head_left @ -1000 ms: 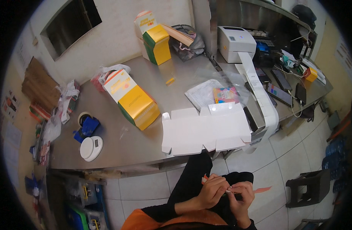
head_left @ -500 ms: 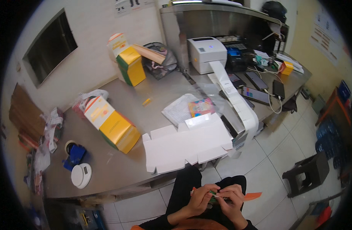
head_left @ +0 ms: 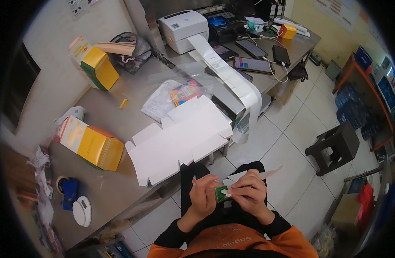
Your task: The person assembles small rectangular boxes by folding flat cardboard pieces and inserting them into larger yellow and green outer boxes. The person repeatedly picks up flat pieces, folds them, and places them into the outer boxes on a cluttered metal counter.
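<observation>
Above my lap, both hands work on a small folded carton (head_left: 221, 194), green at its near end with white flaps. My left hand (head_left: 203, 197) is closed on its left side, fingers bent around the edge. My right hand (head_left: 249, 191) pinches a white flap next to the green end. A long pale pointed piece of card sticks out past the right fingers; whether it belongs to the same carton, I cannot tell. The fingers hide most of the carton.
Ahead, a flat white unfolded carton (head_left: 180, 137) overhangs the metal table's (head_left: 107, 189) front edge. Two yellow-and-white boxes (head_left: 100, 148), a small white scale (head_left: 82, 211) and a blue tape dispenser (head_left: 70, 189) stand leftward. A label printer (head_left: 182, 30) trails a paper strip. A dark stool (head_left: 335, 146) stands right.
My view has shifted right and down, so the table appears farther left. Both hands have risen and spread slightly. The carton's green end and white flaps show more; the orange strip now looks pale.
</observation>
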The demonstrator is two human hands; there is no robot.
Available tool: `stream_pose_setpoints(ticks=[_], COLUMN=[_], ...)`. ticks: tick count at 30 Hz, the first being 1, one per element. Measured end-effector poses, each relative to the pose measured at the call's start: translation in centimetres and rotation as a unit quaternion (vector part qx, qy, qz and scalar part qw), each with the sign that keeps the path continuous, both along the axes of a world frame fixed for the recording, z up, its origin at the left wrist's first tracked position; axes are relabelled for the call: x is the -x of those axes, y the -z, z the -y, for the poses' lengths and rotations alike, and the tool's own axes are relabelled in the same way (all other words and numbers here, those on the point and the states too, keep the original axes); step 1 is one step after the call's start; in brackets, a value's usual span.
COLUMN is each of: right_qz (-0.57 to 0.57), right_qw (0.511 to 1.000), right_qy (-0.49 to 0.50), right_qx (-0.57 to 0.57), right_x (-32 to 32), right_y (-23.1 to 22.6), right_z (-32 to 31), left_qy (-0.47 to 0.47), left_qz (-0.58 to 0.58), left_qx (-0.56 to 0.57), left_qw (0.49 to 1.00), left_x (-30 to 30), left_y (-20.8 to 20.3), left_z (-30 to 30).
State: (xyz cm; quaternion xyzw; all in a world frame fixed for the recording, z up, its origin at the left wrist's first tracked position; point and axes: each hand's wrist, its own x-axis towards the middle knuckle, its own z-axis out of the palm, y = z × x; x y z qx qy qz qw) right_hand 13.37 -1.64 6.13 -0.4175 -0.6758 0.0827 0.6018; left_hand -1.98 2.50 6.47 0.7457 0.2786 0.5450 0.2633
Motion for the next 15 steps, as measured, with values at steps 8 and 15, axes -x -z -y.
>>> stream_pose_setpoints(ticks=[8,15], right_qz=[0.041,-0.219], right_qw=[0.994,0.869], right_qy=[-0.045,-0.216], right_qx=[0.091,0.386], right_x=[-0.7,-1.1], right_y=[-1.5,-0.1], right_z=[-0.3,-0.5], left_qy=[0.035,0.108], left_qz=[0.003,-0.058], left_qx=[0.075,-0.010], left_qw=[0.997,0.992], left_x=[0.2,0.2], left_y=[0.3,1.2], left_z=[0.5,0.4])
